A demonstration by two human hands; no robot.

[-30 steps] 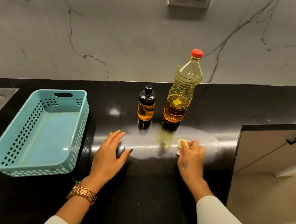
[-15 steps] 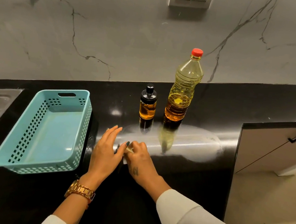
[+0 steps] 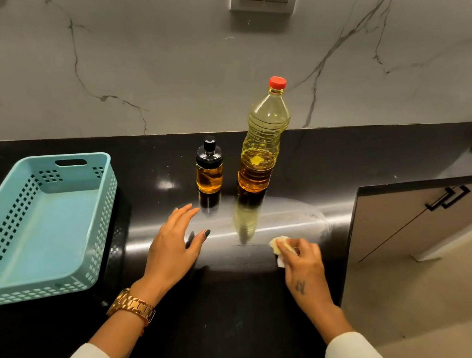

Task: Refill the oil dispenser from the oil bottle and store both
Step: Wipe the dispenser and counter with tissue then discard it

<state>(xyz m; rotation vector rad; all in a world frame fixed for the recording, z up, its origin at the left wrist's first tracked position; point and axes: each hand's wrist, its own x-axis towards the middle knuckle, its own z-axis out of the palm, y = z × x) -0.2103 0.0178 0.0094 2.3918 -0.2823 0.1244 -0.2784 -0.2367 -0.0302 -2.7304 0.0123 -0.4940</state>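
Both containers upright and capped at the back of the black table: oil dispenser on the left with its black stopper on, oil bottle just beside it on the right, red cap screwed down, oil filling roughly the lower half. Standing close together but apart, clear of the wiping zone in front, probably parked there so the smeared strip of table can be cleaned without knocking either over.

Right hand low on the table, fingers curled round a small wad of pale tissue, pressing it onto the greasy sheen in front of the bottle. Left hand flat beside it, fingers straight and spread, holding nothing, resting on the surface, apparently to brace the body during the wipe.

Teal basket at the left, well apart from both containers, turned lengthwise and holding nothing visible; likely the storage spot. Judging from the caps on and the dispenser's level, refill looks done, clean-up in hand, storing not yet begun. Oily glass and plastic likely slippery, so a firm grip around the bodies advisable.
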